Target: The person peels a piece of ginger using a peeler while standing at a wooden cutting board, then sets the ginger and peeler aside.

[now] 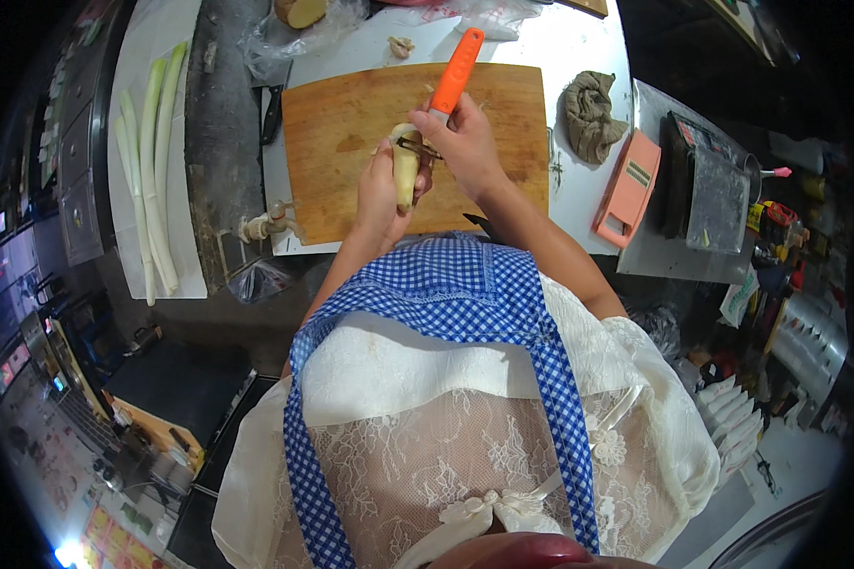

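Observation:
My left hand [378, 186] holds a pale yellow-green, elongated vegetable [406, 178] low over the near part of a wooden cutting board [327, 142]. It looks peeled, at least on the side facing up; its exact kind is unclear. In my right hand [471, 146] is a vegetable peeler [459, 71] with an orange handle, which points away from me. The peeler's metal blade lies across the upper part of the vegetable, and a pale strip curls beside it. My fingers hide part of both things.
Left of the board are a black-handled knife [271, 115], a tap [270, 225] and several long scallions or leeks [158, 163]. Beyond it lie a small pale scrap [401, 47] and a cut root vegetable [303, 11] in plastic. At right are a crumpled cloth [592, 117], a pink mandoline slicer [632, 186] and a scale [715, 188].

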The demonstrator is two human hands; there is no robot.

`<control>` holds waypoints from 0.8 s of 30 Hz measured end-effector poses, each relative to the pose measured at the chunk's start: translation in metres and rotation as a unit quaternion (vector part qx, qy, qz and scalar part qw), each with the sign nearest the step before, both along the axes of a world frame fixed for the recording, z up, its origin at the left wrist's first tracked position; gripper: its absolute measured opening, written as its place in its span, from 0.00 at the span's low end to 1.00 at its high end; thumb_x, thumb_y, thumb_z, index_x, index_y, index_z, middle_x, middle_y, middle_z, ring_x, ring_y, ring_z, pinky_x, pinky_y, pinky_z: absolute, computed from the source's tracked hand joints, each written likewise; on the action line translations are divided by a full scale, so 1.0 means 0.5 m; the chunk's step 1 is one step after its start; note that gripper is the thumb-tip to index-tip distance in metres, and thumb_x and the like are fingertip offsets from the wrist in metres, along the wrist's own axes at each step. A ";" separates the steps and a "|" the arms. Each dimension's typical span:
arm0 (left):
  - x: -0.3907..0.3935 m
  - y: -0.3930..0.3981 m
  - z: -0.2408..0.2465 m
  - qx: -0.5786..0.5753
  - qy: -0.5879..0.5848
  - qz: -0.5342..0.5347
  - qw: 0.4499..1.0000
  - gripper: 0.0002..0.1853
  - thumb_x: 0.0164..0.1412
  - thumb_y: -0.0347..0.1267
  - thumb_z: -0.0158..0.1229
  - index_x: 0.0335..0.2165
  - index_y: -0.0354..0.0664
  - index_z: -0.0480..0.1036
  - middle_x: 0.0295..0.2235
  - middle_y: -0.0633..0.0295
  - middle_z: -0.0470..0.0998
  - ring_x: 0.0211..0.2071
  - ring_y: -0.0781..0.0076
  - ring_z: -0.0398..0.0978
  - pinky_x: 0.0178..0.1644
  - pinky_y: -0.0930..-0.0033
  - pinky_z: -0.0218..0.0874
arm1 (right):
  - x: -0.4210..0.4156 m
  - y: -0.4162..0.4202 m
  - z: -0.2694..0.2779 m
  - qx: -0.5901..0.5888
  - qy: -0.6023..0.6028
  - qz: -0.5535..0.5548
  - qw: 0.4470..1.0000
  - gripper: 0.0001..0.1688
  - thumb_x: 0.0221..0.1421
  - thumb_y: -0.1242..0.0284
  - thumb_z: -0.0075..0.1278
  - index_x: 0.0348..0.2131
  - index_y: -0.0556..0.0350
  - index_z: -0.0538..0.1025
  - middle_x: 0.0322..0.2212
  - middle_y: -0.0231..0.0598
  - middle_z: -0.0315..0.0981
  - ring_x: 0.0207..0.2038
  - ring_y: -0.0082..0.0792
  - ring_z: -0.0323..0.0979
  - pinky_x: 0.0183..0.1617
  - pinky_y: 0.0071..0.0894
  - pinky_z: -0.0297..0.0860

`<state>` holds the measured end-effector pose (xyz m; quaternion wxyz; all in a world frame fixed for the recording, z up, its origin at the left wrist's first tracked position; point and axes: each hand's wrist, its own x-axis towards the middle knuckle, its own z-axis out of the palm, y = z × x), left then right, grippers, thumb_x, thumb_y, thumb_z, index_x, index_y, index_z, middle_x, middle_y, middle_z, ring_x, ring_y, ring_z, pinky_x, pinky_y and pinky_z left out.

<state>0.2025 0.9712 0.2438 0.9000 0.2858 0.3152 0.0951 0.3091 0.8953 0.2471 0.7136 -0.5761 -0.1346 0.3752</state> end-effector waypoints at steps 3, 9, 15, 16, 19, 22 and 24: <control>-0.003 0.001 0.000 0.005 -0.010 -0.012 1.000 0.21 0.68 0.40 0.28 0.35 0.36 0.64 0.24 0.58 0.67 0.19 0.76 0.61 0.22 0.74 0.52 | 0.002 0.016 -0.021 0.041 -0.038 -0.053 0.997 0.14 0.51 0.72 0.55 0.33 0.58 0.66 0.29 0.31 0.67 0.29 0.20 0.67 0.30 0.20 0.66; -0.003 -0.004 0.031 -0.026 -0.003 -0.004 1.000 0.22 0.68 0.43 0.28 0.36 0.36 0.63 0.26 0.58 0.66 0.19 0.76 0.59 0.24 0.74 0.51 | 0.064 0.013 -0.054 0.027 -0.089 -0.147 0.985 0.11 0.54 0.74 0.53 0.34 0.59 0.66 0.30 0.35 0.72 0.34 0.24 0.71 0.39 0.21 0.68; -0.005 0.027 -0.002 -0.183 -0.145 0.014 0.972 0.22 0.67 0.45 0.33 0.40 0.36 0.62 0.28 0.61 0.64 0.19 0.78 0.56 0.24 0.76 0.51 | 0.038 -0.009 -0.022 0.020 -0.045 -0.106 0.993 0.11 0.53 0.74 0.54 0.33 0.57 0.67 0.28 0.32 0.69 0.32 0.21 0.69 0.37 0.21 0.67; -0.003 0.025 -0.003 -0.191 -0.121 0.029 0.974 0.22 0.67 0.46 0.34 0.40 0.36 0.63 0.27 0.61 0.64 0.19 0.78 0.55 0.23 0.76 0.50 | 0.025 -0.006 -0.013 0.049 0.003 -0.110 0.993 0.11 0.51 0.74 0.55 0.33 0.56 0.67 0.26 0.28 0.67 0.30 0.18 0.67 0.35 0.19 0.66; 0.008 0.022 0.007 -0.207 -0.083 0.035 0.974 0.24 0.66 0.48 0.35 0.38 0.38 0.65 0.24 0.64 0.64 0.18 0.78 0.55 0.22 0.77 0.49 | -0.001 -0.004 0.008 0.080 0.040 -0.079 0.993 0.10 0.52 0.75 0.54 0.33 0.56 0.68 0.28 0.30 0.68 0.31 0.20 0.69 0.36 0.21 0.67; 0.001 0.024 -0.028 -0.203 -0.075 0.005 0.976 0.24 0.65 0.50 0.35 0.36 0.43 0.68 0.24 0.67 0.67 0.19 0.79 0.57 0.21 0.78 0.49 | -0.016 -0.007 0.020 0.082 0.030 -0.016 0.996 0.09 0.53 0.76 0.52 0.33 0.57 0.67 0.32 0.35 0.70 0.38 0.25 0.68 0.44 0.26 0.66; 0.007 0.015 -0.021 -0.192 -0.033 0.030 0.980 0.23 0.65 0.50 0.35 0.36 0.44 0.68 0.26 0.68 0.69 0.20 0.79 0.60 0.22 0.78 0.50 | -0.027 -0.008 0.011 0.077 0.000 -0.001 0.997 0.09 0.52 0.76 0.52 0.33 0.57 0.67 0.33 0.35 0.69 0.38 0.25 0.68 0.44 0.25 0.66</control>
